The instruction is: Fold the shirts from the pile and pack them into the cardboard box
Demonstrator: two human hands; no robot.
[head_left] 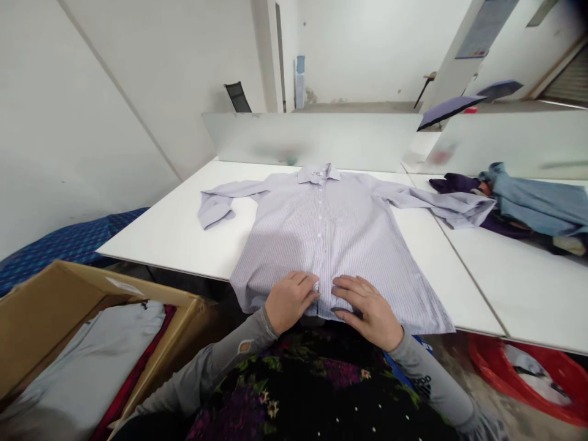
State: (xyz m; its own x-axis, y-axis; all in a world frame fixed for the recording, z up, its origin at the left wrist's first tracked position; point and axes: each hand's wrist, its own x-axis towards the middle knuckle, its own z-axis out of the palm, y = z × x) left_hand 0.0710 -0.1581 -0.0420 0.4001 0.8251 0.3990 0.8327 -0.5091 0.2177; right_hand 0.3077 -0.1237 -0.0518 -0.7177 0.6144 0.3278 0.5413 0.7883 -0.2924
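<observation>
A pale lavender striped button-up shirt (294, 226) lies front side up on the white table (184, 245), its collar at the far side and both sleeves out to the sides. My left hand (291, 298) rests on the lower front, left of the button placket. Its thumb and index finger stand slightly apart at the placket's edge, with a small white patch between them. On the other side of the placket lies my right hand (367, 306), fingers spread over the fabric. The hem hangs over the table's near edge. Grey sleeves cover both forearms.
A cardboard box (184, 294) with folded grey and dark red clothes stands at the left. Denim and dark garments (542, 199) lie at the table's right, touching the shirt's sleeve. A red basin (487, 361) sits below. Frosted partitions (321, 141) line the far edge.
</observation>
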